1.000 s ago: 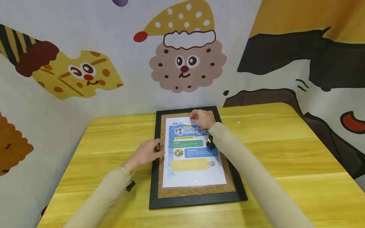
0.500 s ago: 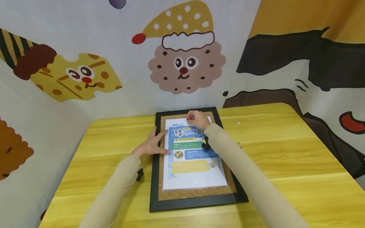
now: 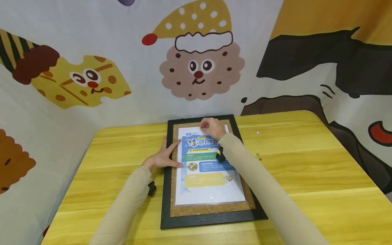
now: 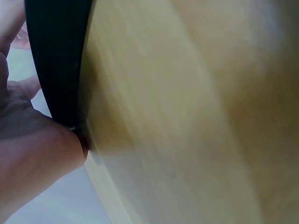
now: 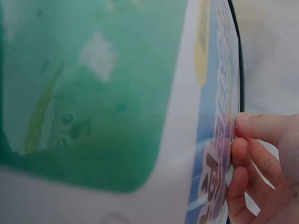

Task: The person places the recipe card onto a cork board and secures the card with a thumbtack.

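Spreading across the left side of the black frame (image 3: 214, 221), the left hand (image 3: 159, 159) reaches thumb and forefinger onto the printed Chinese sheet (image 3: 208, 193), which lies flat on the corkboard (image 3: 211, 209) between the hands. One second earlier its fingers were more curled; the wider span suggests that the sheet is being steadied. Farther off, the right hand (image 3: 214, 128) pinches a small red object (image 3: 202, 127), probably a pushpin, at the sheet's top edge, slightly left of its former position; whether it has entered the cork cannot be told. Beneath both hands extends a yellow wood-grain table (image 3: 306, 160), with tiny unidentifiable pieces (image 3: 258, 132) right of the right hand. Beyond hangs a cloth (image 3: 144, 105) printed with a hatted cookie (image 3: 202, 83) and, leftward, a cartoon cheese (image 3: 76, 92).
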The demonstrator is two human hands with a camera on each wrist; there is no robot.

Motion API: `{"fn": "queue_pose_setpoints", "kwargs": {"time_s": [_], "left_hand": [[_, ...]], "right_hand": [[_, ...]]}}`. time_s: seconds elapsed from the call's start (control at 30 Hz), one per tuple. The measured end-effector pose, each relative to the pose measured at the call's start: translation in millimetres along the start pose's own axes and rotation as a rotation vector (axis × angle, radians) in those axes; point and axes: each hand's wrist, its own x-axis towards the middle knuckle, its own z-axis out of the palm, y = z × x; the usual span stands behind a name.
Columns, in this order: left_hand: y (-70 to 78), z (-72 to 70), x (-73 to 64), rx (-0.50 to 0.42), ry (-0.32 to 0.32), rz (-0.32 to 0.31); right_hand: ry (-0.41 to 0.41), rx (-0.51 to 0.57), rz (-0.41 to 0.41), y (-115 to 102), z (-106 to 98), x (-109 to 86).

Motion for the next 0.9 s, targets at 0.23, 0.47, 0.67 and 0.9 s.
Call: {"fn": "queue_pose_setpoints", "kwargs": {"time_s": [0.23, 0.47, 0.67, 0.9], "left_hand": [[3.2, 0.1, -0.5, -0.017, -0.005, -0.008], [2.5, 0.2, 0.4, -0.03, -0.009, -0.02], [1.0, 0.5, 1.2, -0.027, -0.012, -0.025], [-0.1, 1.5, 1.7, -0.028, -0.015, -0.028]], "right_hand": [[-0.006, 0.016, 0.006, 1.8, -2.5, 1.4], [-0.008, -0.026, -0.008, 1.2, -2.1, 2.3], [-0.011, -0.028, -0.002, -0.4, -0.2, 3.3], [-0.009, -0.002, -0.004, 1.4, 1.7, 4.5]]}}
